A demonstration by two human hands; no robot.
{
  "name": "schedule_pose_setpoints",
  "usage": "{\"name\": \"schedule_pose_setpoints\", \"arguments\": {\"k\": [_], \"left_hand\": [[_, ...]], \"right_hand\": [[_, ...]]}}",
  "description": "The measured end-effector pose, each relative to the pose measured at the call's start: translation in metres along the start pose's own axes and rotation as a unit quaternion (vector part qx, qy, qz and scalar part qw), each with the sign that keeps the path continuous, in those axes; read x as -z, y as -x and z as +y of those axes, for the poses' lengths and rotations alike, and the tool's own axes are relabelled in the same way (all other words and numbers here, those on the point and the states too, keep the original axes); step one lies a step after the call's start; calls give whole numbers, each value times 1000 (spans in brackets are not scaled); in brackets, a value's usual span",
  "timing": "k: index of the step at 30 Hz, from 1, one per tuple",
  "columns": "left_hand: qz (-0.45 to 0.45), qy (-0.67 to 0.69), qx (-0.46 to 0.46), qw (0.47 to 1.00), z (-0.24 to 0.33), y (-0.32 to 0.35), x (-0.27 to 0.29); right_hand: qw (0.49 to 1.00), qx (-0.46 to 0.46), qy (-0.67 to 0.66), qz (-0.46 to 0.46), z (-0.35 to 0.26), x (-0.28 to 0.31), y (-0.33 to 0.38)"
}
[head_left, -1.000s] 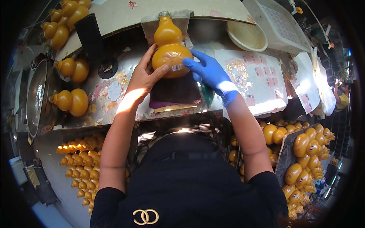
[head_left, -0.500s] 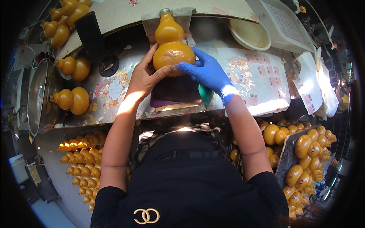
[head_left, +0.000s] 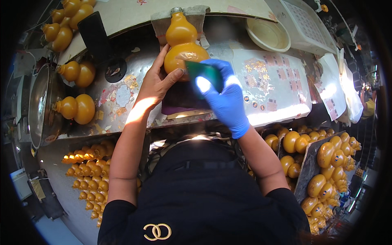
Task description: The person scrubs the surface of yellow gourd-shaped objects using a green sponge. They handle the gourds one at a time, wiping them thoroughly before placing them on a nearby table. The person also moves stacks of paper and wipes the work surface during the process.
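A glossy yellow gourd-shaped bottle (head_left: 181,34) lies with its metal-threaded neck pointing away from me, on a grey cloth (head_left: 159,20). My bare left hand (head_left: 157,83) holds the left side of its lower bulb, thumb across the near end. In my blue-gloved right hand (head_left: 229,102) is a flat green scraper (head_left: 204,72), pinched between thumb and fingers. One corner of it overlaps the lower bulb, where a shiny clear patch shows; whether it touches I cannot tell. A dark support sits below the bottle, partly hidden.
Sheets of stickers (head_left: 281,77) cover the bench to the right, below a cream basin (head_left: 267,34) and white crate (head_left: 306,28). At left are a metal pan (head_left: 41,106), more gourd bottles (head_left: 83,109) and a phone on a stand (head_left: 94,32). Racked bottles (head_left: 326,155) flank me.
My right hand has come off the bottle and drawn back toward me. The green scraper, earlier hanging below that hand, is now raised over the lower bulb. My left hand keeps its hold.
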State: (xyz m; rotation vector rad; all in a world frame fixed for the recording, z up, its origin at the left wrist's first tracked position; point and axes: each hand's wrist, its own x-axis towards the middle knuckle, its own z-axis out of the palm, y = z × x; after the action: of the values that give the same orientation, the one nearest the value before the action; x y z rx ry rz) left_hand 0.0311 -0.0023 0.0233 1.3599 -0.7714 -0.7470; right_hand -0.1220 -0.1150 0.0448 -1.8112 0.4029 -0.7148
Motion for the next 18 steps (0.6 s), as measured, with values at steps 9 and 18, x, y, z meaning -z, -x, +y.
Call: {"name": "schedule_pose_setpoints", "arguments": {"k": [9,18], "left_hand": [[2,-48,2,999,-4,-1,4],[-10,-35,8,999,-1,-2,4]], "right_hand": [[996,-20,1,83,15,-10,4],[986,-136,-25,89,37,-1,10]]}}
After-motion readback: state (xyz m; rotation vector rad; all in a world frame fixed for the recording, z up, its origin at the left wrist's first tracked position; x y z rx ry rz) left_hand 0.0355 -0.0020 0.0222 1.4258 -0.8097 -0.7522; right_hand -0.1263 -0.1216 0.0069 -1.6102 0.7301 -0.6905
